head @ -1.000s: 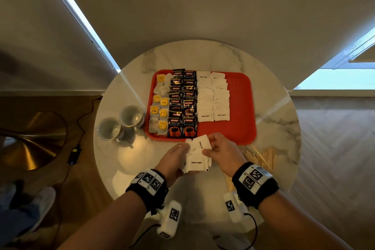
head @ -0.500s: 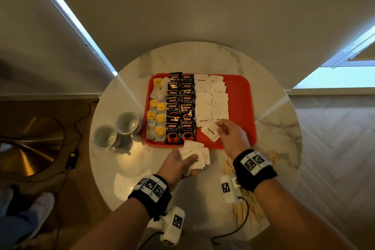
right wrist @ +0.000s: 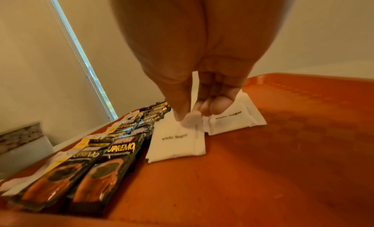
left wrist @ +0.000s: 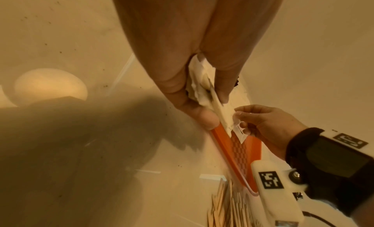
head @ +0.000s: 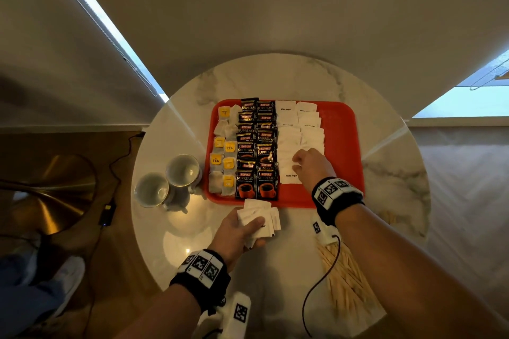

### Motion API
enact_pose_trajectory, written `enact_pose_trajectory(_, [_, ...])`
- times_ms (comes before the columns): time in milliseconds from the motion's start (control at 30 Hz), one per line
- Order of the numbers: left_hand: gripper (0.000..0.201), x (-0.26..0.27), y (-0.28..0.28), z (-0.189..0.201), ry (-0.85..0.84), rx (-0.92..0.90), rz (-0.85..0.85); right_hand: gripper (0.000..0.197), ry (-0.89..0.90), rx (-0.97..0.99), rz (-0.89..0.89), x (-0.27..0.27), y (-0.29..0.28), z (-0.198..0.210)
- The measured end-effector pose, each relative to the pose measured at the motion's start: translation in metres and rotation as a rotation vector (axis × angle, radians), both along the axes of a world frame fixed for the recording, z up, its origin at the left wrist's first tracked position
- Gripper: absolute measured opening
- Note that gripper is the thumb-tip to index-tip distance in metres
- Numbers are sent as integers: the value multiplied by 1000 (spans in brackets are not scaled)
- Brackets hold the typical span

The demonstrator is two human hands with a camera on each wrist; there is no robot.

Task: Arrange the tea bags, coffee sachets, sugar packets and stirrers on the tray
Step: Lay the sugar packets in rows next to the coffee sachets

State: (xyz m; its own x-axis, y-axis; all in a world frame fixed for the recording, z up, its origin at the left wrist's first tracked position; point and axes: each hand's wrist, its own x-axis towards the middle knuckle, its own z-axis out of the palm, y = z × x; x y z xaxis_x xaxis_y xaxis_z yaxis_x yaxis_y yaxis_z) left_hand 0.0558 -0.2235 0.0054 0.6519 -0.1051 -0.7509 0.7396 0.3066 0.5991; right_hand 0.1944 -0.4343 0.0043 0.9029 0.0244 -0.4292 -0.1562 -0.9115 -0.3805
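Note:
A red tray (head: 341, 146) on the round marble table holds columns of tea bags (head: 223, 151), black coffee sachets (head: 256, 146) and white sugar packets (head: 300, 129). My right hand (head: 296, 161) is over the tray and pinches the top edge of one white sugar packet (right wrist: 178, 139) that lies at the near end of the left sugar column. My left hand (head: 248, 226) hovers just in front of the tray and grips a small stack of sugar packets (head: 261, 217). Wooden stirrers (head: 347, 286) lie in a heap on the table at the near right.
Two empty cups (head: 168, 181) stand left of the tray. The tray's right third (right wrist: 303, 134) is bare red surface. A black cable (head: 316, 283) from my right wrist crosses the stirrers. The table edge curves close on all sides.
My right hand took one sugar packet from the stack in my left hand, carried it over the tray and set it down in the left sugar column. My left hand stayed with the stack.

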Motion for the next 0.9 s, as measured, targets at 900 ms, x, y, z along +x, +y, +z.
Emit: enact_pose_trajectory(900, [24, 26, -45, 20, -104, 12, 19, 25, 133, 717, -437, -105, 3, 34])
